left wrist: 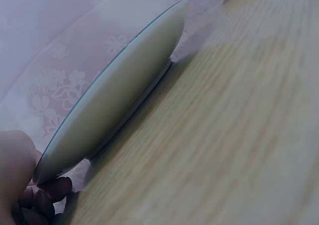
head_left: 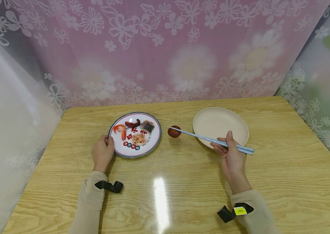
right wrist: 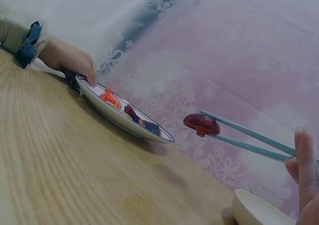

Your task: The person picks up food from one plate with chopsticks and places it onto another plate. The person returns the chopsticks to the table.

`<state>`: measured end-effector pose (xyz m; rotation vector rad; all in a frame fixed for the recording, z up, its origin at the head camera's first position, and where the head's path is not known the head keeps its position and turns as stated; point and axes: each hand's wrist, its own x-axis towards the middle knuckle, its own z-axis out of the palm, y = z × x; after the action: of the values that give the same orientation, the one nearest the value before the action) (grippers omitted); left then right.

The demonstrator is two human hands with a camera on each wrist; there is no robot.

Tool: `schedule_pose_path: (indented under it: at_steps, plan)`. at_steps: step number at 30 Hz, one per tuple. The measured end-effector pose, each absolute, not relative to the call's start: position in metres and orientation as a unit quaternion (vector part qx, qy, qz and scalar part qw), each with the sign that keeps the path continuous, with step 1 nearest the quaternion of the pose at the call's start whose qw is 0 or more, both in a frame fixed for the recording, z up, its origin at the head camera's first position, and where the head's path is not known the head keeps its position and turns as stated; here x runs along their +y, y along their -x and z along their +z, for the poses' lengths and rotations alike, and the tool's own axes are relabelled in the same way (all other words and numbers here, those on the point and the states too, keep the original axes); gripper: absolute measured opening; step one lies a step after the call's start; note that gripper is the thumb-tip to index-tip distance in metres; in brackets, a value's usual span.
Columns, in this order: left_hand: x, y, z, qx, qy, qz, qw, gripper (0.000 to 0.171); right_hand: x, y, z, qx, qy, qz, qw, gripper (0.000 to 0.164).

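My left hand [head_left: 103, 152] pinches the near-left rim of a white plate [head_left: 153, 143] with a blue and red edge, thumb on top and fingers curled below. On that plate lie a shrimp [head_left: 119, 129], a dark reddish curled piece [head_left: 133, 123], a grey-and-pink block [head_left: 147, 126] and a lotus root slice [head_left: 138, 139]. In my right hand [head_left: 233, 159] is a pair of light blue chopsticks [head_left: 200, 137]. Their tips clasp a brown-red mushroom [right wrist: 201, 123], raised above the table between the two plates, its short stem pointing down.
A plain beige plate [head_left: 220, 120] stands at the right, partly under the chopsticks and right hand. Both rest on or above a wooden table [head_left: 135, 195]. Behind it hangs a pink flowered curtain [head_left: 159, 58]. Each wrist wears a black camera mount [head_left: 109, 186].
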<state>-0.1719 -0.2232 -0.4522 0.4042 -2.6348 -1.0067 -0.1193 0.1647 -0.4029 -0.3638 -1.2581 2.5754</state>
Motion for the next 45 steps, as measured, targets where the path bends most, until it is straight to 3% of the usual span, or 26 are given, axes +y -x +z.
schedule_pose_path:
  at_steps: [30, 45]
  plan:
    - [-0.224, 0.172, -0.453, -0.917, -0.134, -0.341, 0.157, 0.032, 0.113, 0.134, -0.416, -0.461, 0.124, 0.873, 0.095, 0.036]
    - [-0.224, 0.172, -0.451, -0.915, -0.139, -0.347, 0.149, 0.032, 0.096, 0.134, -0.423, -0.501, 0.108, 0.852, 0.111, 0.034]
